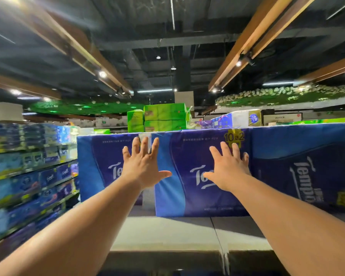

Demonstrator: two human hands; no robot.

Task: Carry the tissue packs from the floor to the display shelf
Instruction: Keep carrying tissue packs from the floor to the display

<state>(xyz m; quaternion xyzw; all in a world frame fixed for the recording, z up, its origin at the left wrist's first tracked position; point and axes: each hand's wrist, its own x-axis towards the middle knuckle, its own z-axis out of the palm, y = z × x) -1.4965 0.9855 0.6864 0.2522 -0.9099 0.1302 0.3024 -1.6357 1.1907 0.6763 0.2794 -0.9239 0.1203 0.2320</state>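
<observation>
Large blue tissue packs stand in a row on the pale top of the display shelf (167, 230). The middle tissue pack (187, 204) faces me, with a left tissue pack (96, 166) and a right tissue pack (299, 172) beside it. My left hand (142, 166) is spread flat, fingers straight, over the gap between the left and middle packs. My right hand (228, 170) is spread flat against the front of the middle pack near its right edge. Neither hand grips anything.
Shelves full of blue tissue goods (28, 176) run along the left. Green boxes (163, 116) and more packs (237, 118) are stacked behind the blue row. The shelf's front edge (163, 257) lies close below my forearms.
</observation>
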